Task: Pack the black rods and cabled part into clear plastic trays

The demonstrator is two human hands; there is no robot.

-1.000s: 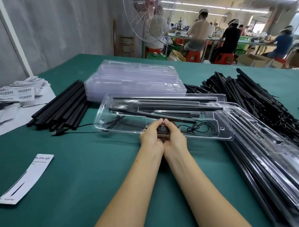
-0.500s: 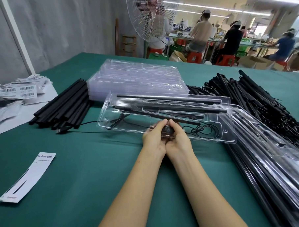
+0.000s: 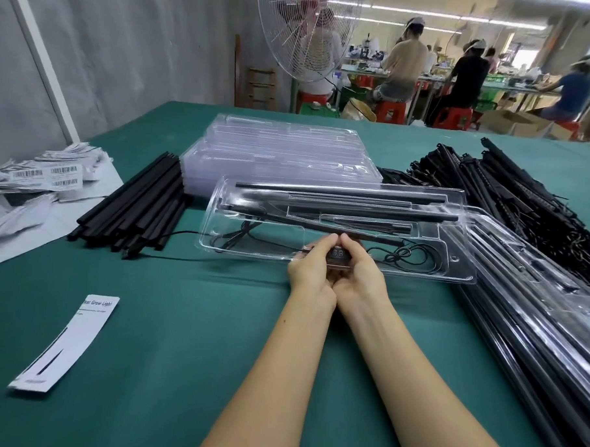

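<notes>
Left hand [image 3: 311, 269] and right hand [image 3: 358, 270] together pinch the cabled part's controller [image 3: 337, 256] (thumbs touching) over the clear tray [image 3: 424, 271] edge.

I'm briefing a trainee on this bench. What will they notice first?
The left hand and right hand meet at centre, gripping a small black controller at the near edge of a clear tray. A bundle of black rods lies to its left, a heap of cabled parts sprawls on the right, and empty trays are stacked behind.
</notes>
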